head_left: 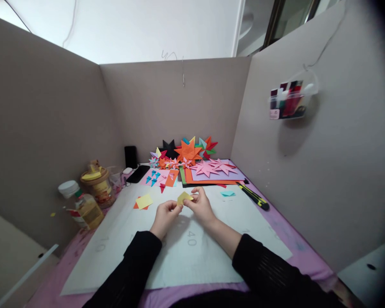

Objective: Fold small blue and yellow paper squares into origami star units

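Between my two hands, just above the white sheet point(176, 273), is a small yellow piece of paper point(184, 197) that looks folded. My left hand point(167, 217) pinches its lower left corner. My right hand point(201, 207) grips its right side between thumb and fingers. To the left lies a yellow paper square point(144, 201), partly covering an orange paper square point(136, 206). A folded light-blue paper piece point(228, 193) rests to the right of my right hand.
Folded paper stars point(188, 152) crowd the back, near small blue pieces on pink paper point(147, 180). A yellow-black box cutter point(255, 197) lies at right. A glue bottle point(89, 209) and a lidded jar point(100, 190) stand left, a black phone point(138, 174) behind them. Grey panels surround the table.
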